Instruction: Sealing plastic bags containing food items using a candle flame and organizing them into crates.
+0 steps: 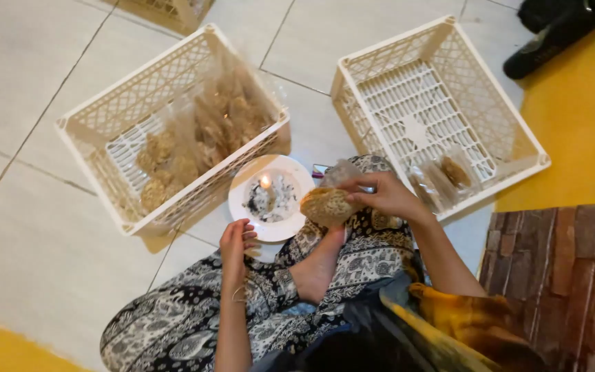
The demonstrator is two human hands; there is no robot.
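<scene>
Home floor, small food-packing setup. Pale tiled floor (29, 227), person seated cross-legged, two white plastic crates (173, 131) ahead of hands, candle on plate (270, 196) between, shoes (552, 34) far right.

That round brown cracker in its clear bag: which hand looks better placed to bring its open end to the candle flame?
Probably the right hand: it already grips the round brown cracker in its clear plastic bag, just beside the lit candle on the white plate. The left hand holds nothing, resting below the plate.
</scene>
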